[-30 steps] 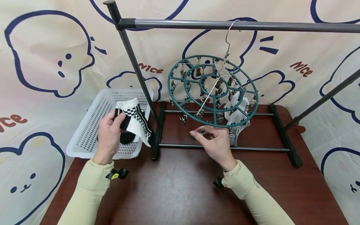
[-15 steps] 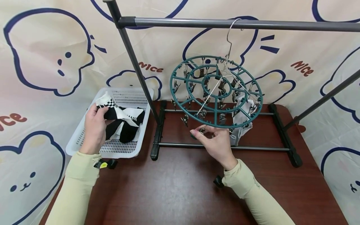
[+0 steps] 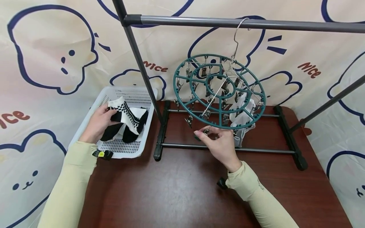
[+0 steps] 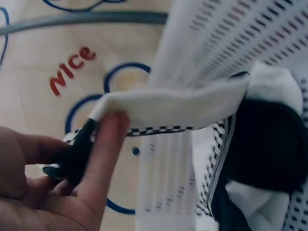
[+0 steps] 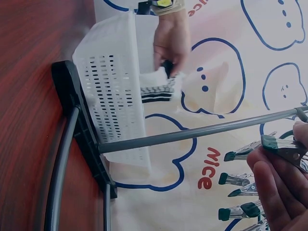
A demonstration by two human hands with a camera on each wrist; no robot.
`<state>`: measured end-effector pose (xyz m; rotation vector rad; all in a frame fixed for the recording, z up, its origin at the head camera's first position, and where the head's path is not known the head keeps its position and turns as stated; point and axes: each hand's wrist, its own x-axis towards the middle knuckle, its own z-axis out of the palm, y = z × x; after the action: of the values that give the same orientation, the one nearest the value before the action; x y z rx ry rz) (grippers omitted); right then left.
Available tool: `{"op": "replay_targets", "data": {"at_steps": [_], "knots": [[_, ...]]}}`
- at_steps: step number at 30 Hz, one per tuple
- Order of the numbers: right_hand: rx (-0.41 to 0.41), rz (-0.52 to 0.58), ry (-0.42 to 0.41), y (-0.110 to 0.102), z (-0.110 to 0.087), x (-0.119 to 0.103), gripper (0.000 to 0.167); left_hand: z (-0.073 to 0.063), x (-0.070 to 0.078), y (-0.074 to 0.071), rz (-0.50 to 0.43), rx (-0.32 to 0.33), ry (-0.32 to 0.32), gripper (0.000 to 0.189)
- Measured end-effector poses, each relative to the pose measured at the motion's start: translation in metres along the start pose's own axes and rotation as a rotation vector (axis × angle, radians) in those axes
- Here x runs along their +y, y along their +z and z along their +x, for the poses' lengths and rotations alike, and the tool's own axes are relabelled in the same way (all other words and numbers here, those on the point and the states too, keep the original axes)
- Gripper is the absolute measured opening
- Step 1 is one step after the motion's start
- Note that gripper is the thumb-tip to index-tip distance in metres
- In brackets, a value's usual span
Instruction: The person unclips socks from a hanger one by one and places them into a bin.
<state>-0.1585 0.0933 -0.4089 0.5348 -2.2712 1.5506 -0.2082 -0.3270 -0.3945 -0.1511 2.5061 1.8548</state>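
Observation:
My left hand [image 3: 97,125] pinches a black and white sock [image 3: 128,115] with a checkered band by its cuff, above the white basket [image 3: 132,151]. In the left wrist view the sock [image 4: 159,110] stretches from the fingers toward more black and white socks [image 4: 264,144] in the basket. Thumb and fingers of my right hand [image 3: 220,144] pinch a green-tipped metal clip [image 5: 281,144] at the near edge of the round teal clip hanger [image 3: 220,110]. Pale cloth [image 3: 239,139] hangs from the hanger's right side, partly behind the ring.
The hanger hooks over the grey top bar [image 3: 185,21] of a rack standing on the brown table [image 3: 171,190]. The rack's left post [image 3: 139,60] passes in front of the basket's right side. Several other clips [image 5: 236,179] dangle below the ring. A printed curtain [image 3: 51,41] forms the backdrop.
My left hand went left with the sock over the basket, then the sock swung back rightward. My right hand stays at the clip; the hanger shifted slightly right.

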Motion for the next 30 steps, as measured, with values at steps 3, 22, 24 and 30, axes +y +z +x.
{"op": "replay_targets", "data": {"at_steps": [3, 22, 24, 30], "knots": [[-0.001, 0.011, 0.005, 0.0, 0.0, 0.0, 0.007, 0.003, -0.008, -0.007, 0.145, -0.026, -0.041, 0.048], [-0.009, -0.02, -0.008, 0.002, 0.001, -0.002, 0.015, 0.016, -0.001, -0.022, 0.828, -0.141, -0.016, 0.04], [-0.01, -0.016, -0.005, 0.002, 0.001, -0.002, 0.012, 0.018, -0.001, -0.023, 0.847, -0.15, -0.026, 0.042], [0.002, 0.024, 0.013, 0.001, 0.002, -0.003, 0.008, 0.026, 0.0, -0.025, 0.918, -0.174, -0.072, 0.049]]}}
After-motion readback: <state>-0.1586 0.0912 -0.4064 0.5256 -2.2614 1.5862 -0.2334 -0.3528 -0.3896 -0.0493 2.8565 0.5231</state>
